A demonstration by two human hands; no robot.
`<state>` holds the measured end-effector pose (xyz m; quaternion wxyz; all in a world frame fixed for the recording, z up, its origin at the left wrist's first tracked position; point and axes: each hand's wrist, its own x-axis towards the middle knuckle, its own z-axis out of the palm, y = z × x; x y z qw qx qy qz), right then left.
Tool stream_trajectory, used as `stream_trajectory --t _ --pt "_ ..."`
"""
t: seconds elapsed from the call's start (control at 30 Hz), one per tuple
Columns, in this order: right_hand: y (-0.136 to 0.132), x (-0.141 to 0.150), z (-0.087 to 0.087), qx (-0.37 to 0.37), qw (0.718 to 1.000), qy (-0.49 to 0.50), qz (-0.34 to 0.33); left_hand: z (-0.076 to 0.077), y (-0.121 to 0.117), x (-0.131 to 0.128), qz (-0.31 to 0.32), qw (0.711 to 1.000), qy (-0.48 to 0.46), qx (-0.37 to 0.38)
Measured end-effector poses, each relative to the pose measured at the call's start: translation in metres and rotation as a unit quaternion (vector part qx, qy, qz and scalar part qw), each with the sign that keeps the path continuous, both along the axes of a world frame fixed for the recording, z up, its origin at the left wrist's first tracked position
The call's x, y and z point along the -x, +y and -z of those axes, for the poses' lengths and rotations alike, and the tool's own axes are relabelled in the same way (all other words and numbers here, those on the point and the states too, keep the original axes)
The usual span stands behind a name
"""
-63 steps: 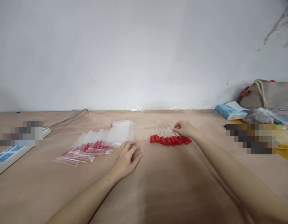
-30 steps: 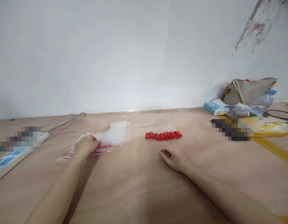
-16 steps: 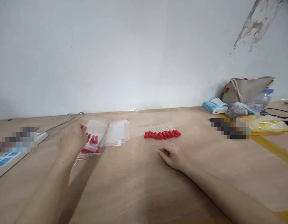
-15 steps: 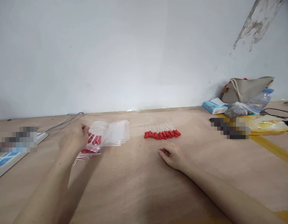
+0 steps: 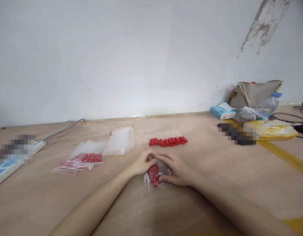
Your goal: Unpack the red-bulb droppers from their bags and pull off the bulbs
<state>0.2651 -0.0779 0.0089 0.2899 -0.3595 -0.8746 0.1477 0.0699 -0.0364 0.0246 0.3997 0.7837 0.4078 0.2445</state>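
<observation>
A clear zip bag (image 5: 164, 169) with several red-tipped pieces inside lies on the table in front of me. My left hand (image 5: 142, 163) pinches its far left corner with curled fingers. From the other side, my right hand (image 5: 179, 169) holds the bag, thumb on the red tips and fingers at the upper edge. Just beyond my hands is a row of thin white sticks with red tips (image 5: 168, 142), laid side by side. A pile of filled zip bags (image 5: 92, 158) rests to the left, beside a stack of flat clear bags (image 5: 120, 140).
A white power strip (image 5: 39, 149) with a grey cable lies at the far left. On the right are a blue tissue pack (image 5: 222, 111), a grey bag (image 5: 260, 93), a yellow package (image 5: 274, 132) and black cables. A wall bounds the table's far side.
My left hand has moved right from the filled pile to the middle, and a filled zip bag now lies between my hands. My right hand has shifted slightly and taken hold of it.
</observation>
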Motion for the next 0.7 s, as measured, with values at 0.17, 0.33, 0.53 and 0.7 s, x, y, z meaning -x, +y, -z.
stream_trajectory --t 0.17,0.33,0.53,0.7 --pt "0.006 0.000 0.004 0.027 0.999 0.006 0.038 0.006 -0.002 0.019 -0.110 0.976 -0.128 0.139" --pt "0.007 0.000 0.003 0.014 0.997 -0.014 0.075 0.006 -0.017 0.031 -0.136 0.950 -0.138 0.245" --pt "0.005 -0.002 0.005 -0.047 0.993 0.016 0.103 0.003 -0.020 0.024 -0.141 0.914 -0.216 0.315" --pt "0.006 0.009 -0.003 -0.115 0.990 0.066 0.057 0.008 -0.018 0.023 -0.143 0.907 -0.232 0.320"
